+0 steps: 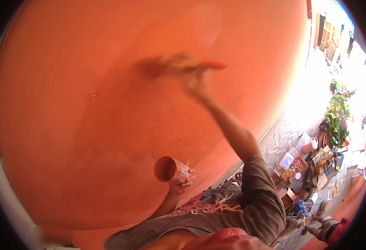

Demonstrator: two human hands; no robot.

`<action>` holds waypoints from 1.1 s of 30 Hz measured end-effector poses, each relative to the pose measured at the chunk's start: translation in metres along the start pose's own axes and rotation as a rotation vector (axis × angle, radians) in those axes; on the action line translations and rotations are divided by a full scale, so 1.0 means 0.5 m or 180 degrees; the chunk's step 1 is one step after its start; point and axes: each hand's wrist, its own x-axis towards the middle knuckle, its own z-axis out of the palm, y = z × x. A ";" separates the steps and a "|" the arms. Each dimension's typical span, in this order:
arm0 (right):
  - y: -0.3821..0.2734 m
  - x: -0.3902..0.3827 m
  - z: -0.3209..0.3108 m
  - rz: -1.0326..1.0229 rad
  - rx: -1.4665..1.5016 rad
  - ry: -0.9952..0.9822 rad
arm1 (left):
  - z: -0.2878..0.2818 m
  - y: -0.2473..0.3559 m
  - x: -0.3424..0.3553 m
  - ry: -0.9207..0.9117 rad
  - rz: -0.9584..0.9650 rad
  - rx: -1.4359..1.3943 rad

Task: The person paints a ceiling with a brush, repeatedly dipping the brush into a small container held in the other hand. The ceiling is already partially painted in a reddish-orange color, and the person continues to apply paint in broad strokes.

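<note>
Right hand [196, 77] grip closed on paintbrush [178, 64], blurred, bristles on orange wall [66, 83] upper middle. Left hand [182, 180] grip wrapped round paint cup [169, 168] lower down. Wall looks mostly coated; darker wet patch near brush, likely finishing coat.

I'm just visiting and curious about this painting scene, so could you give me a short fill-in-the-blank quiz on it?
1. The big smooth wall is painted ____.
2. The right hand, blurred, holds a long-handled ____ against the wall.
3. The left hand holds a small round paint-stained tin with its open mouth tipped toward the ____.
4. The leafy green plants stand on the person's ____ side.

Missing words: orange; brush; wall; right
</note>
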 end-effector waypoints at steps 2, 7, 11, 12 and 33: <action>0.064 0.086 -0.134 0.0400 -0.0130 0.0987 | -0.005 -0.002 0.000 -0.0039 0.0005 0.0006; 0.117 0.197 -0.406 0.0301 -0.1432 0.2136 | -0.021 0.006 -0.016 0.0072 -0.0043 -0.0041; 0.194 0.061 -0.378 -0.0474 -0.2795 0.1295 | -0.012 -0.003 -0.005 0.0002 0.0043 -0.0036; 0.187 -0.004 -0.318 -0.0324 -0.3298 0.0832 | -0.017 -0.003 -0.006 0.0016 0.0064 -0.0045; 0.132 -0.031 -0.279 0.0059 -0.2428 0.0944 | -0.009 0.005 -0.005 0.0198 -0.0099 -0.0115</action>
